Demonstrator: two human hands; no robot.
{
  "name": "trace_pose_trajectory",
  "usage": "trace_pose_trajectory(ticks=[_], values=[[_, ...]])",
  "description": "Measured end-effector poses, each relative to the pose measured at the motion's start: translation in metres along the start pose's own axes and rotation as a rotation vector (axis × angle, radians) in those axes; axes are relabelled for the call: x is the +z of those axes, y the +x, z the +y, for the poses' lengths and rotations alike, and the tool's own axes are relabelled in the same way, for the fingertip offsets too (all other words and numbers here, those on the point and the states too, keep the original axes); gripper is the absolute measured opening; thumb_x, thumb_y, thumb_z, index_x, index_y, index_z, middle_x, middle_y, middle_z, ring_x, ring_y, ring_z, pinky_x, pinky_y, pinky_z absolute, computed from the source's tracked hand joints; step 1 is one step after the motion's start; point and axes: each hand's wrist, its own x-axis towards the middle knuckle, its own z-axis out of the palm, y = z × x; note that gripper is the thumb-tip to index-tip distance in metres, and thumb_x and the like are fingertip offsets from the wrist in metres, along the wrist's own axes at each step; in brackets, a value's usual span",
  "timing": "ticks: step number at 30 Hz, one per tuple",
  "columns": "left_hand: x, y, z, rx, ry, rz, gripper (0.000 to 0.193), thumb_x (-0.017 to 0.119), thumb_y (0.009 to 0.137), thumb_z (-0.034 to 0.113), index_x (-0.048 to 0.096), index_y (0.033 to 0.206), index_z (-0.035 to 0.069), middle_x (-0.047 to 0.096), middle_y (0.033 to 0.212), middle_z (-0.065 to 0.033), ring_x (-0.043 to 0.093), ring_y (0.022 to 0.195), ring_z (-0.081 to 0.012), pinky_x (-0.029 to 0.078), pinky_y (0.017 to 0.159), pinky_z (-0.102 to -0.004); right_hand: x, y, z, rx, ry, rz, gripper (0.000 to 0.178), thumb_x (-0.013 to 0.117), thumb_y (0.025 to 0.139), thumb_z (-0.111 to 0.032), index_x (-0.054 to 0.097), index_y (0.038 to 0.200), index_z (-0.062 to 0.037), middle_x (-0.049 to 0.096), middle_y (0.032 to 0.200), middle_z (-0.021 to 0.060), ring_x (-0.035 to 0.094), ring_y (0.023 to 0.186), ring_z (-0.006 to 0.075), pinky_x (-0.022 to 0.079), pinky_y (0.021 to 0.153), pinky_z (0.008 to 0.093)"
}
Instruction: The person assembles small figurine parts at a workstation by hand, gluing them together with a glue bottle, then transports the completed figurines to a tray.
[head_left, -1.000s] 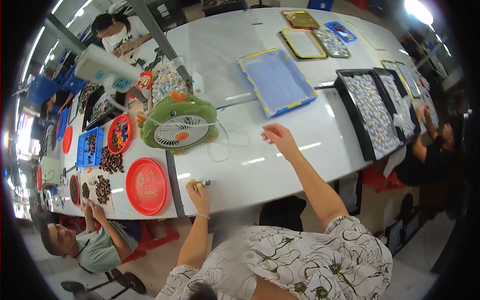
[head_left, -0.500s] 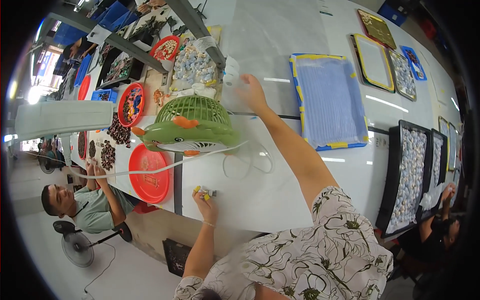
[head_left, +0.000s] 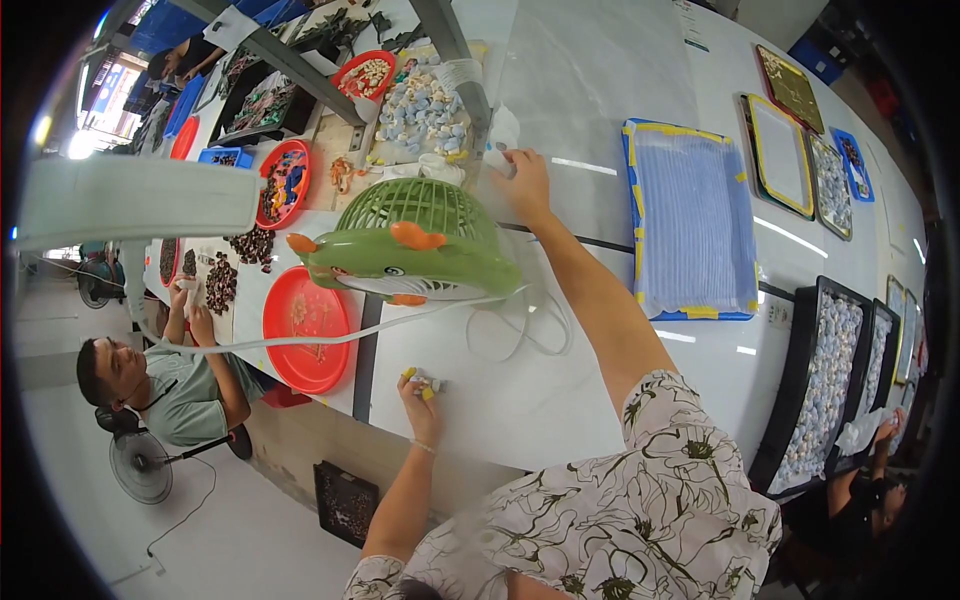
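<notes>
My left hand (head_left: 421,410) is closed near the table's front edge. Between its fingers is a small grey-and-white piece with yellow parts (head_left: 430,384); its exact kind is too small to make out. My right arm stretches far across the table. There the fingers of my right hand (head_left: 528,188) bend around the near end of a small white bottle-like container (head_left: 503,135), beside a grey metal post. Between the hands, to the left, stands a green animal-shaped desk fan (head_left: 410,240) with orange feet and a white cord.
A red tray (head_left: 305,345) lies left of the fan. Small pale-blue pieces (head_left: 420,110) cover a board at the back. To the right are a blue tray with ribbed lining (head_left: 695,225) and a black tray (head_left: 790,425) of small pieces. A co-worker (head_left: 190,385) sits at left.
My right hand has come to the white container and its fingers now touch it. My left hand still holds the small piece. The whole view has shifted slightly.
</notes>
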Motion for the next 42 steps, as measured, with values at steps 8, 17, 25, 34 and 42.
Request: trace_pose_trajectory(ticks=[8, 17, 25, 34, 42], values=[[-0.005, 0.002, -0.005, 0.069, 0.020, -0.013, 0.016, 0.037, 0.085, 0.003, 0.038, 0.101, 0.000, 0.038, 0.111, -0.0226, 0.040, 0.105, -0.0331, 0.031, 0.092, -0.0368, -0.102, -0.015, -0.050, 0.281, 0.951, -0.105, 0.025, 0.062, 0.077, -0.013, 0.052, 0.098, -0.0042, 0.060, 0.092, 0.0065, 0.058, 0.084, 0.0153, 0.044, 0.077, 0.0281], [-0.013, 0.000, 0.002, 0.036, -0.203, 0.026, 0.015, 0.041, 0.086, 0.005, 0.039, 0.099, -0.003, 0.040, 0.100, -0.0183, 0.044, 0.093, -0.0276, 0.038, 0.082, -0.0333, -0.252, -0.112, -0.207, 0.202, 1.181, -0.402, 0.036, 0.054, 0.084, -0.019, 0.043, 0.116, -0.0044, 0.057, 0.098, 0.0114, 0.058, 0.092, 0.0246, 0.048, 0.074, 0.0355], [-0.114, -0.091, 0.059, -0.090, -0.843, 0.068, 0.012, 0.043, 0.089, 0.009, 0.041, 0.099, 0.003, 0.048, 0.092, -0.0052, 0.049, 0.075, -0.0092, 0.043, 0.065, -0.0219, -0.244, -0.264, -0.331, 0.106, 1.165, -0.558, 0.041, 0.056, 0.083, -0.025, 0.041, 0.117, -0.0066, 0.057, 0.098, 0.0153, 0.057, 0.090, 0.0262, 0.049, 0.068, 0.0339], [-0.335, -0.257, -0.004, -0.240, -0.989, 0.382, 0.008, 0.046, 0.088, 0.008, 0.044, 0.096, 0.007, 0.051, 0.102, -0.0061, 0.051, 0.079, -0.0077, 0.045, 0.067, -0.0209, -0.148, -0.426, -0.444, 0.210, 1.203, -0.983, 0.040, 0.058, 0.082, -0.026, 0.042, 0.114, -0.0064, 0.056, 0.095, 0.0165, 0.057, 0.085, 0.0243, 0.047, 0.067, 0.0330], [-0.454, -0.403, -0.056, -0.374, -0.971, 0.866, 0.010, 0.045, 0.086, 0.005, 0.044, 0.095, 0.006, 0.050, 0.097, -0.0052, 0.054, 0.082, -0.0114, 0.051, 0.068, -0.0266, -0.056, -0.567, -0.526, 0.294, 1.193, -1.594, 0.034, 0.054, 0.084, -0.021, 0.042, 0.111, -0.0048, 0.055, 0.091, 0.0159, 0.057, 0.080, 0.0246, 0.047, 0.066, 0.0339]])
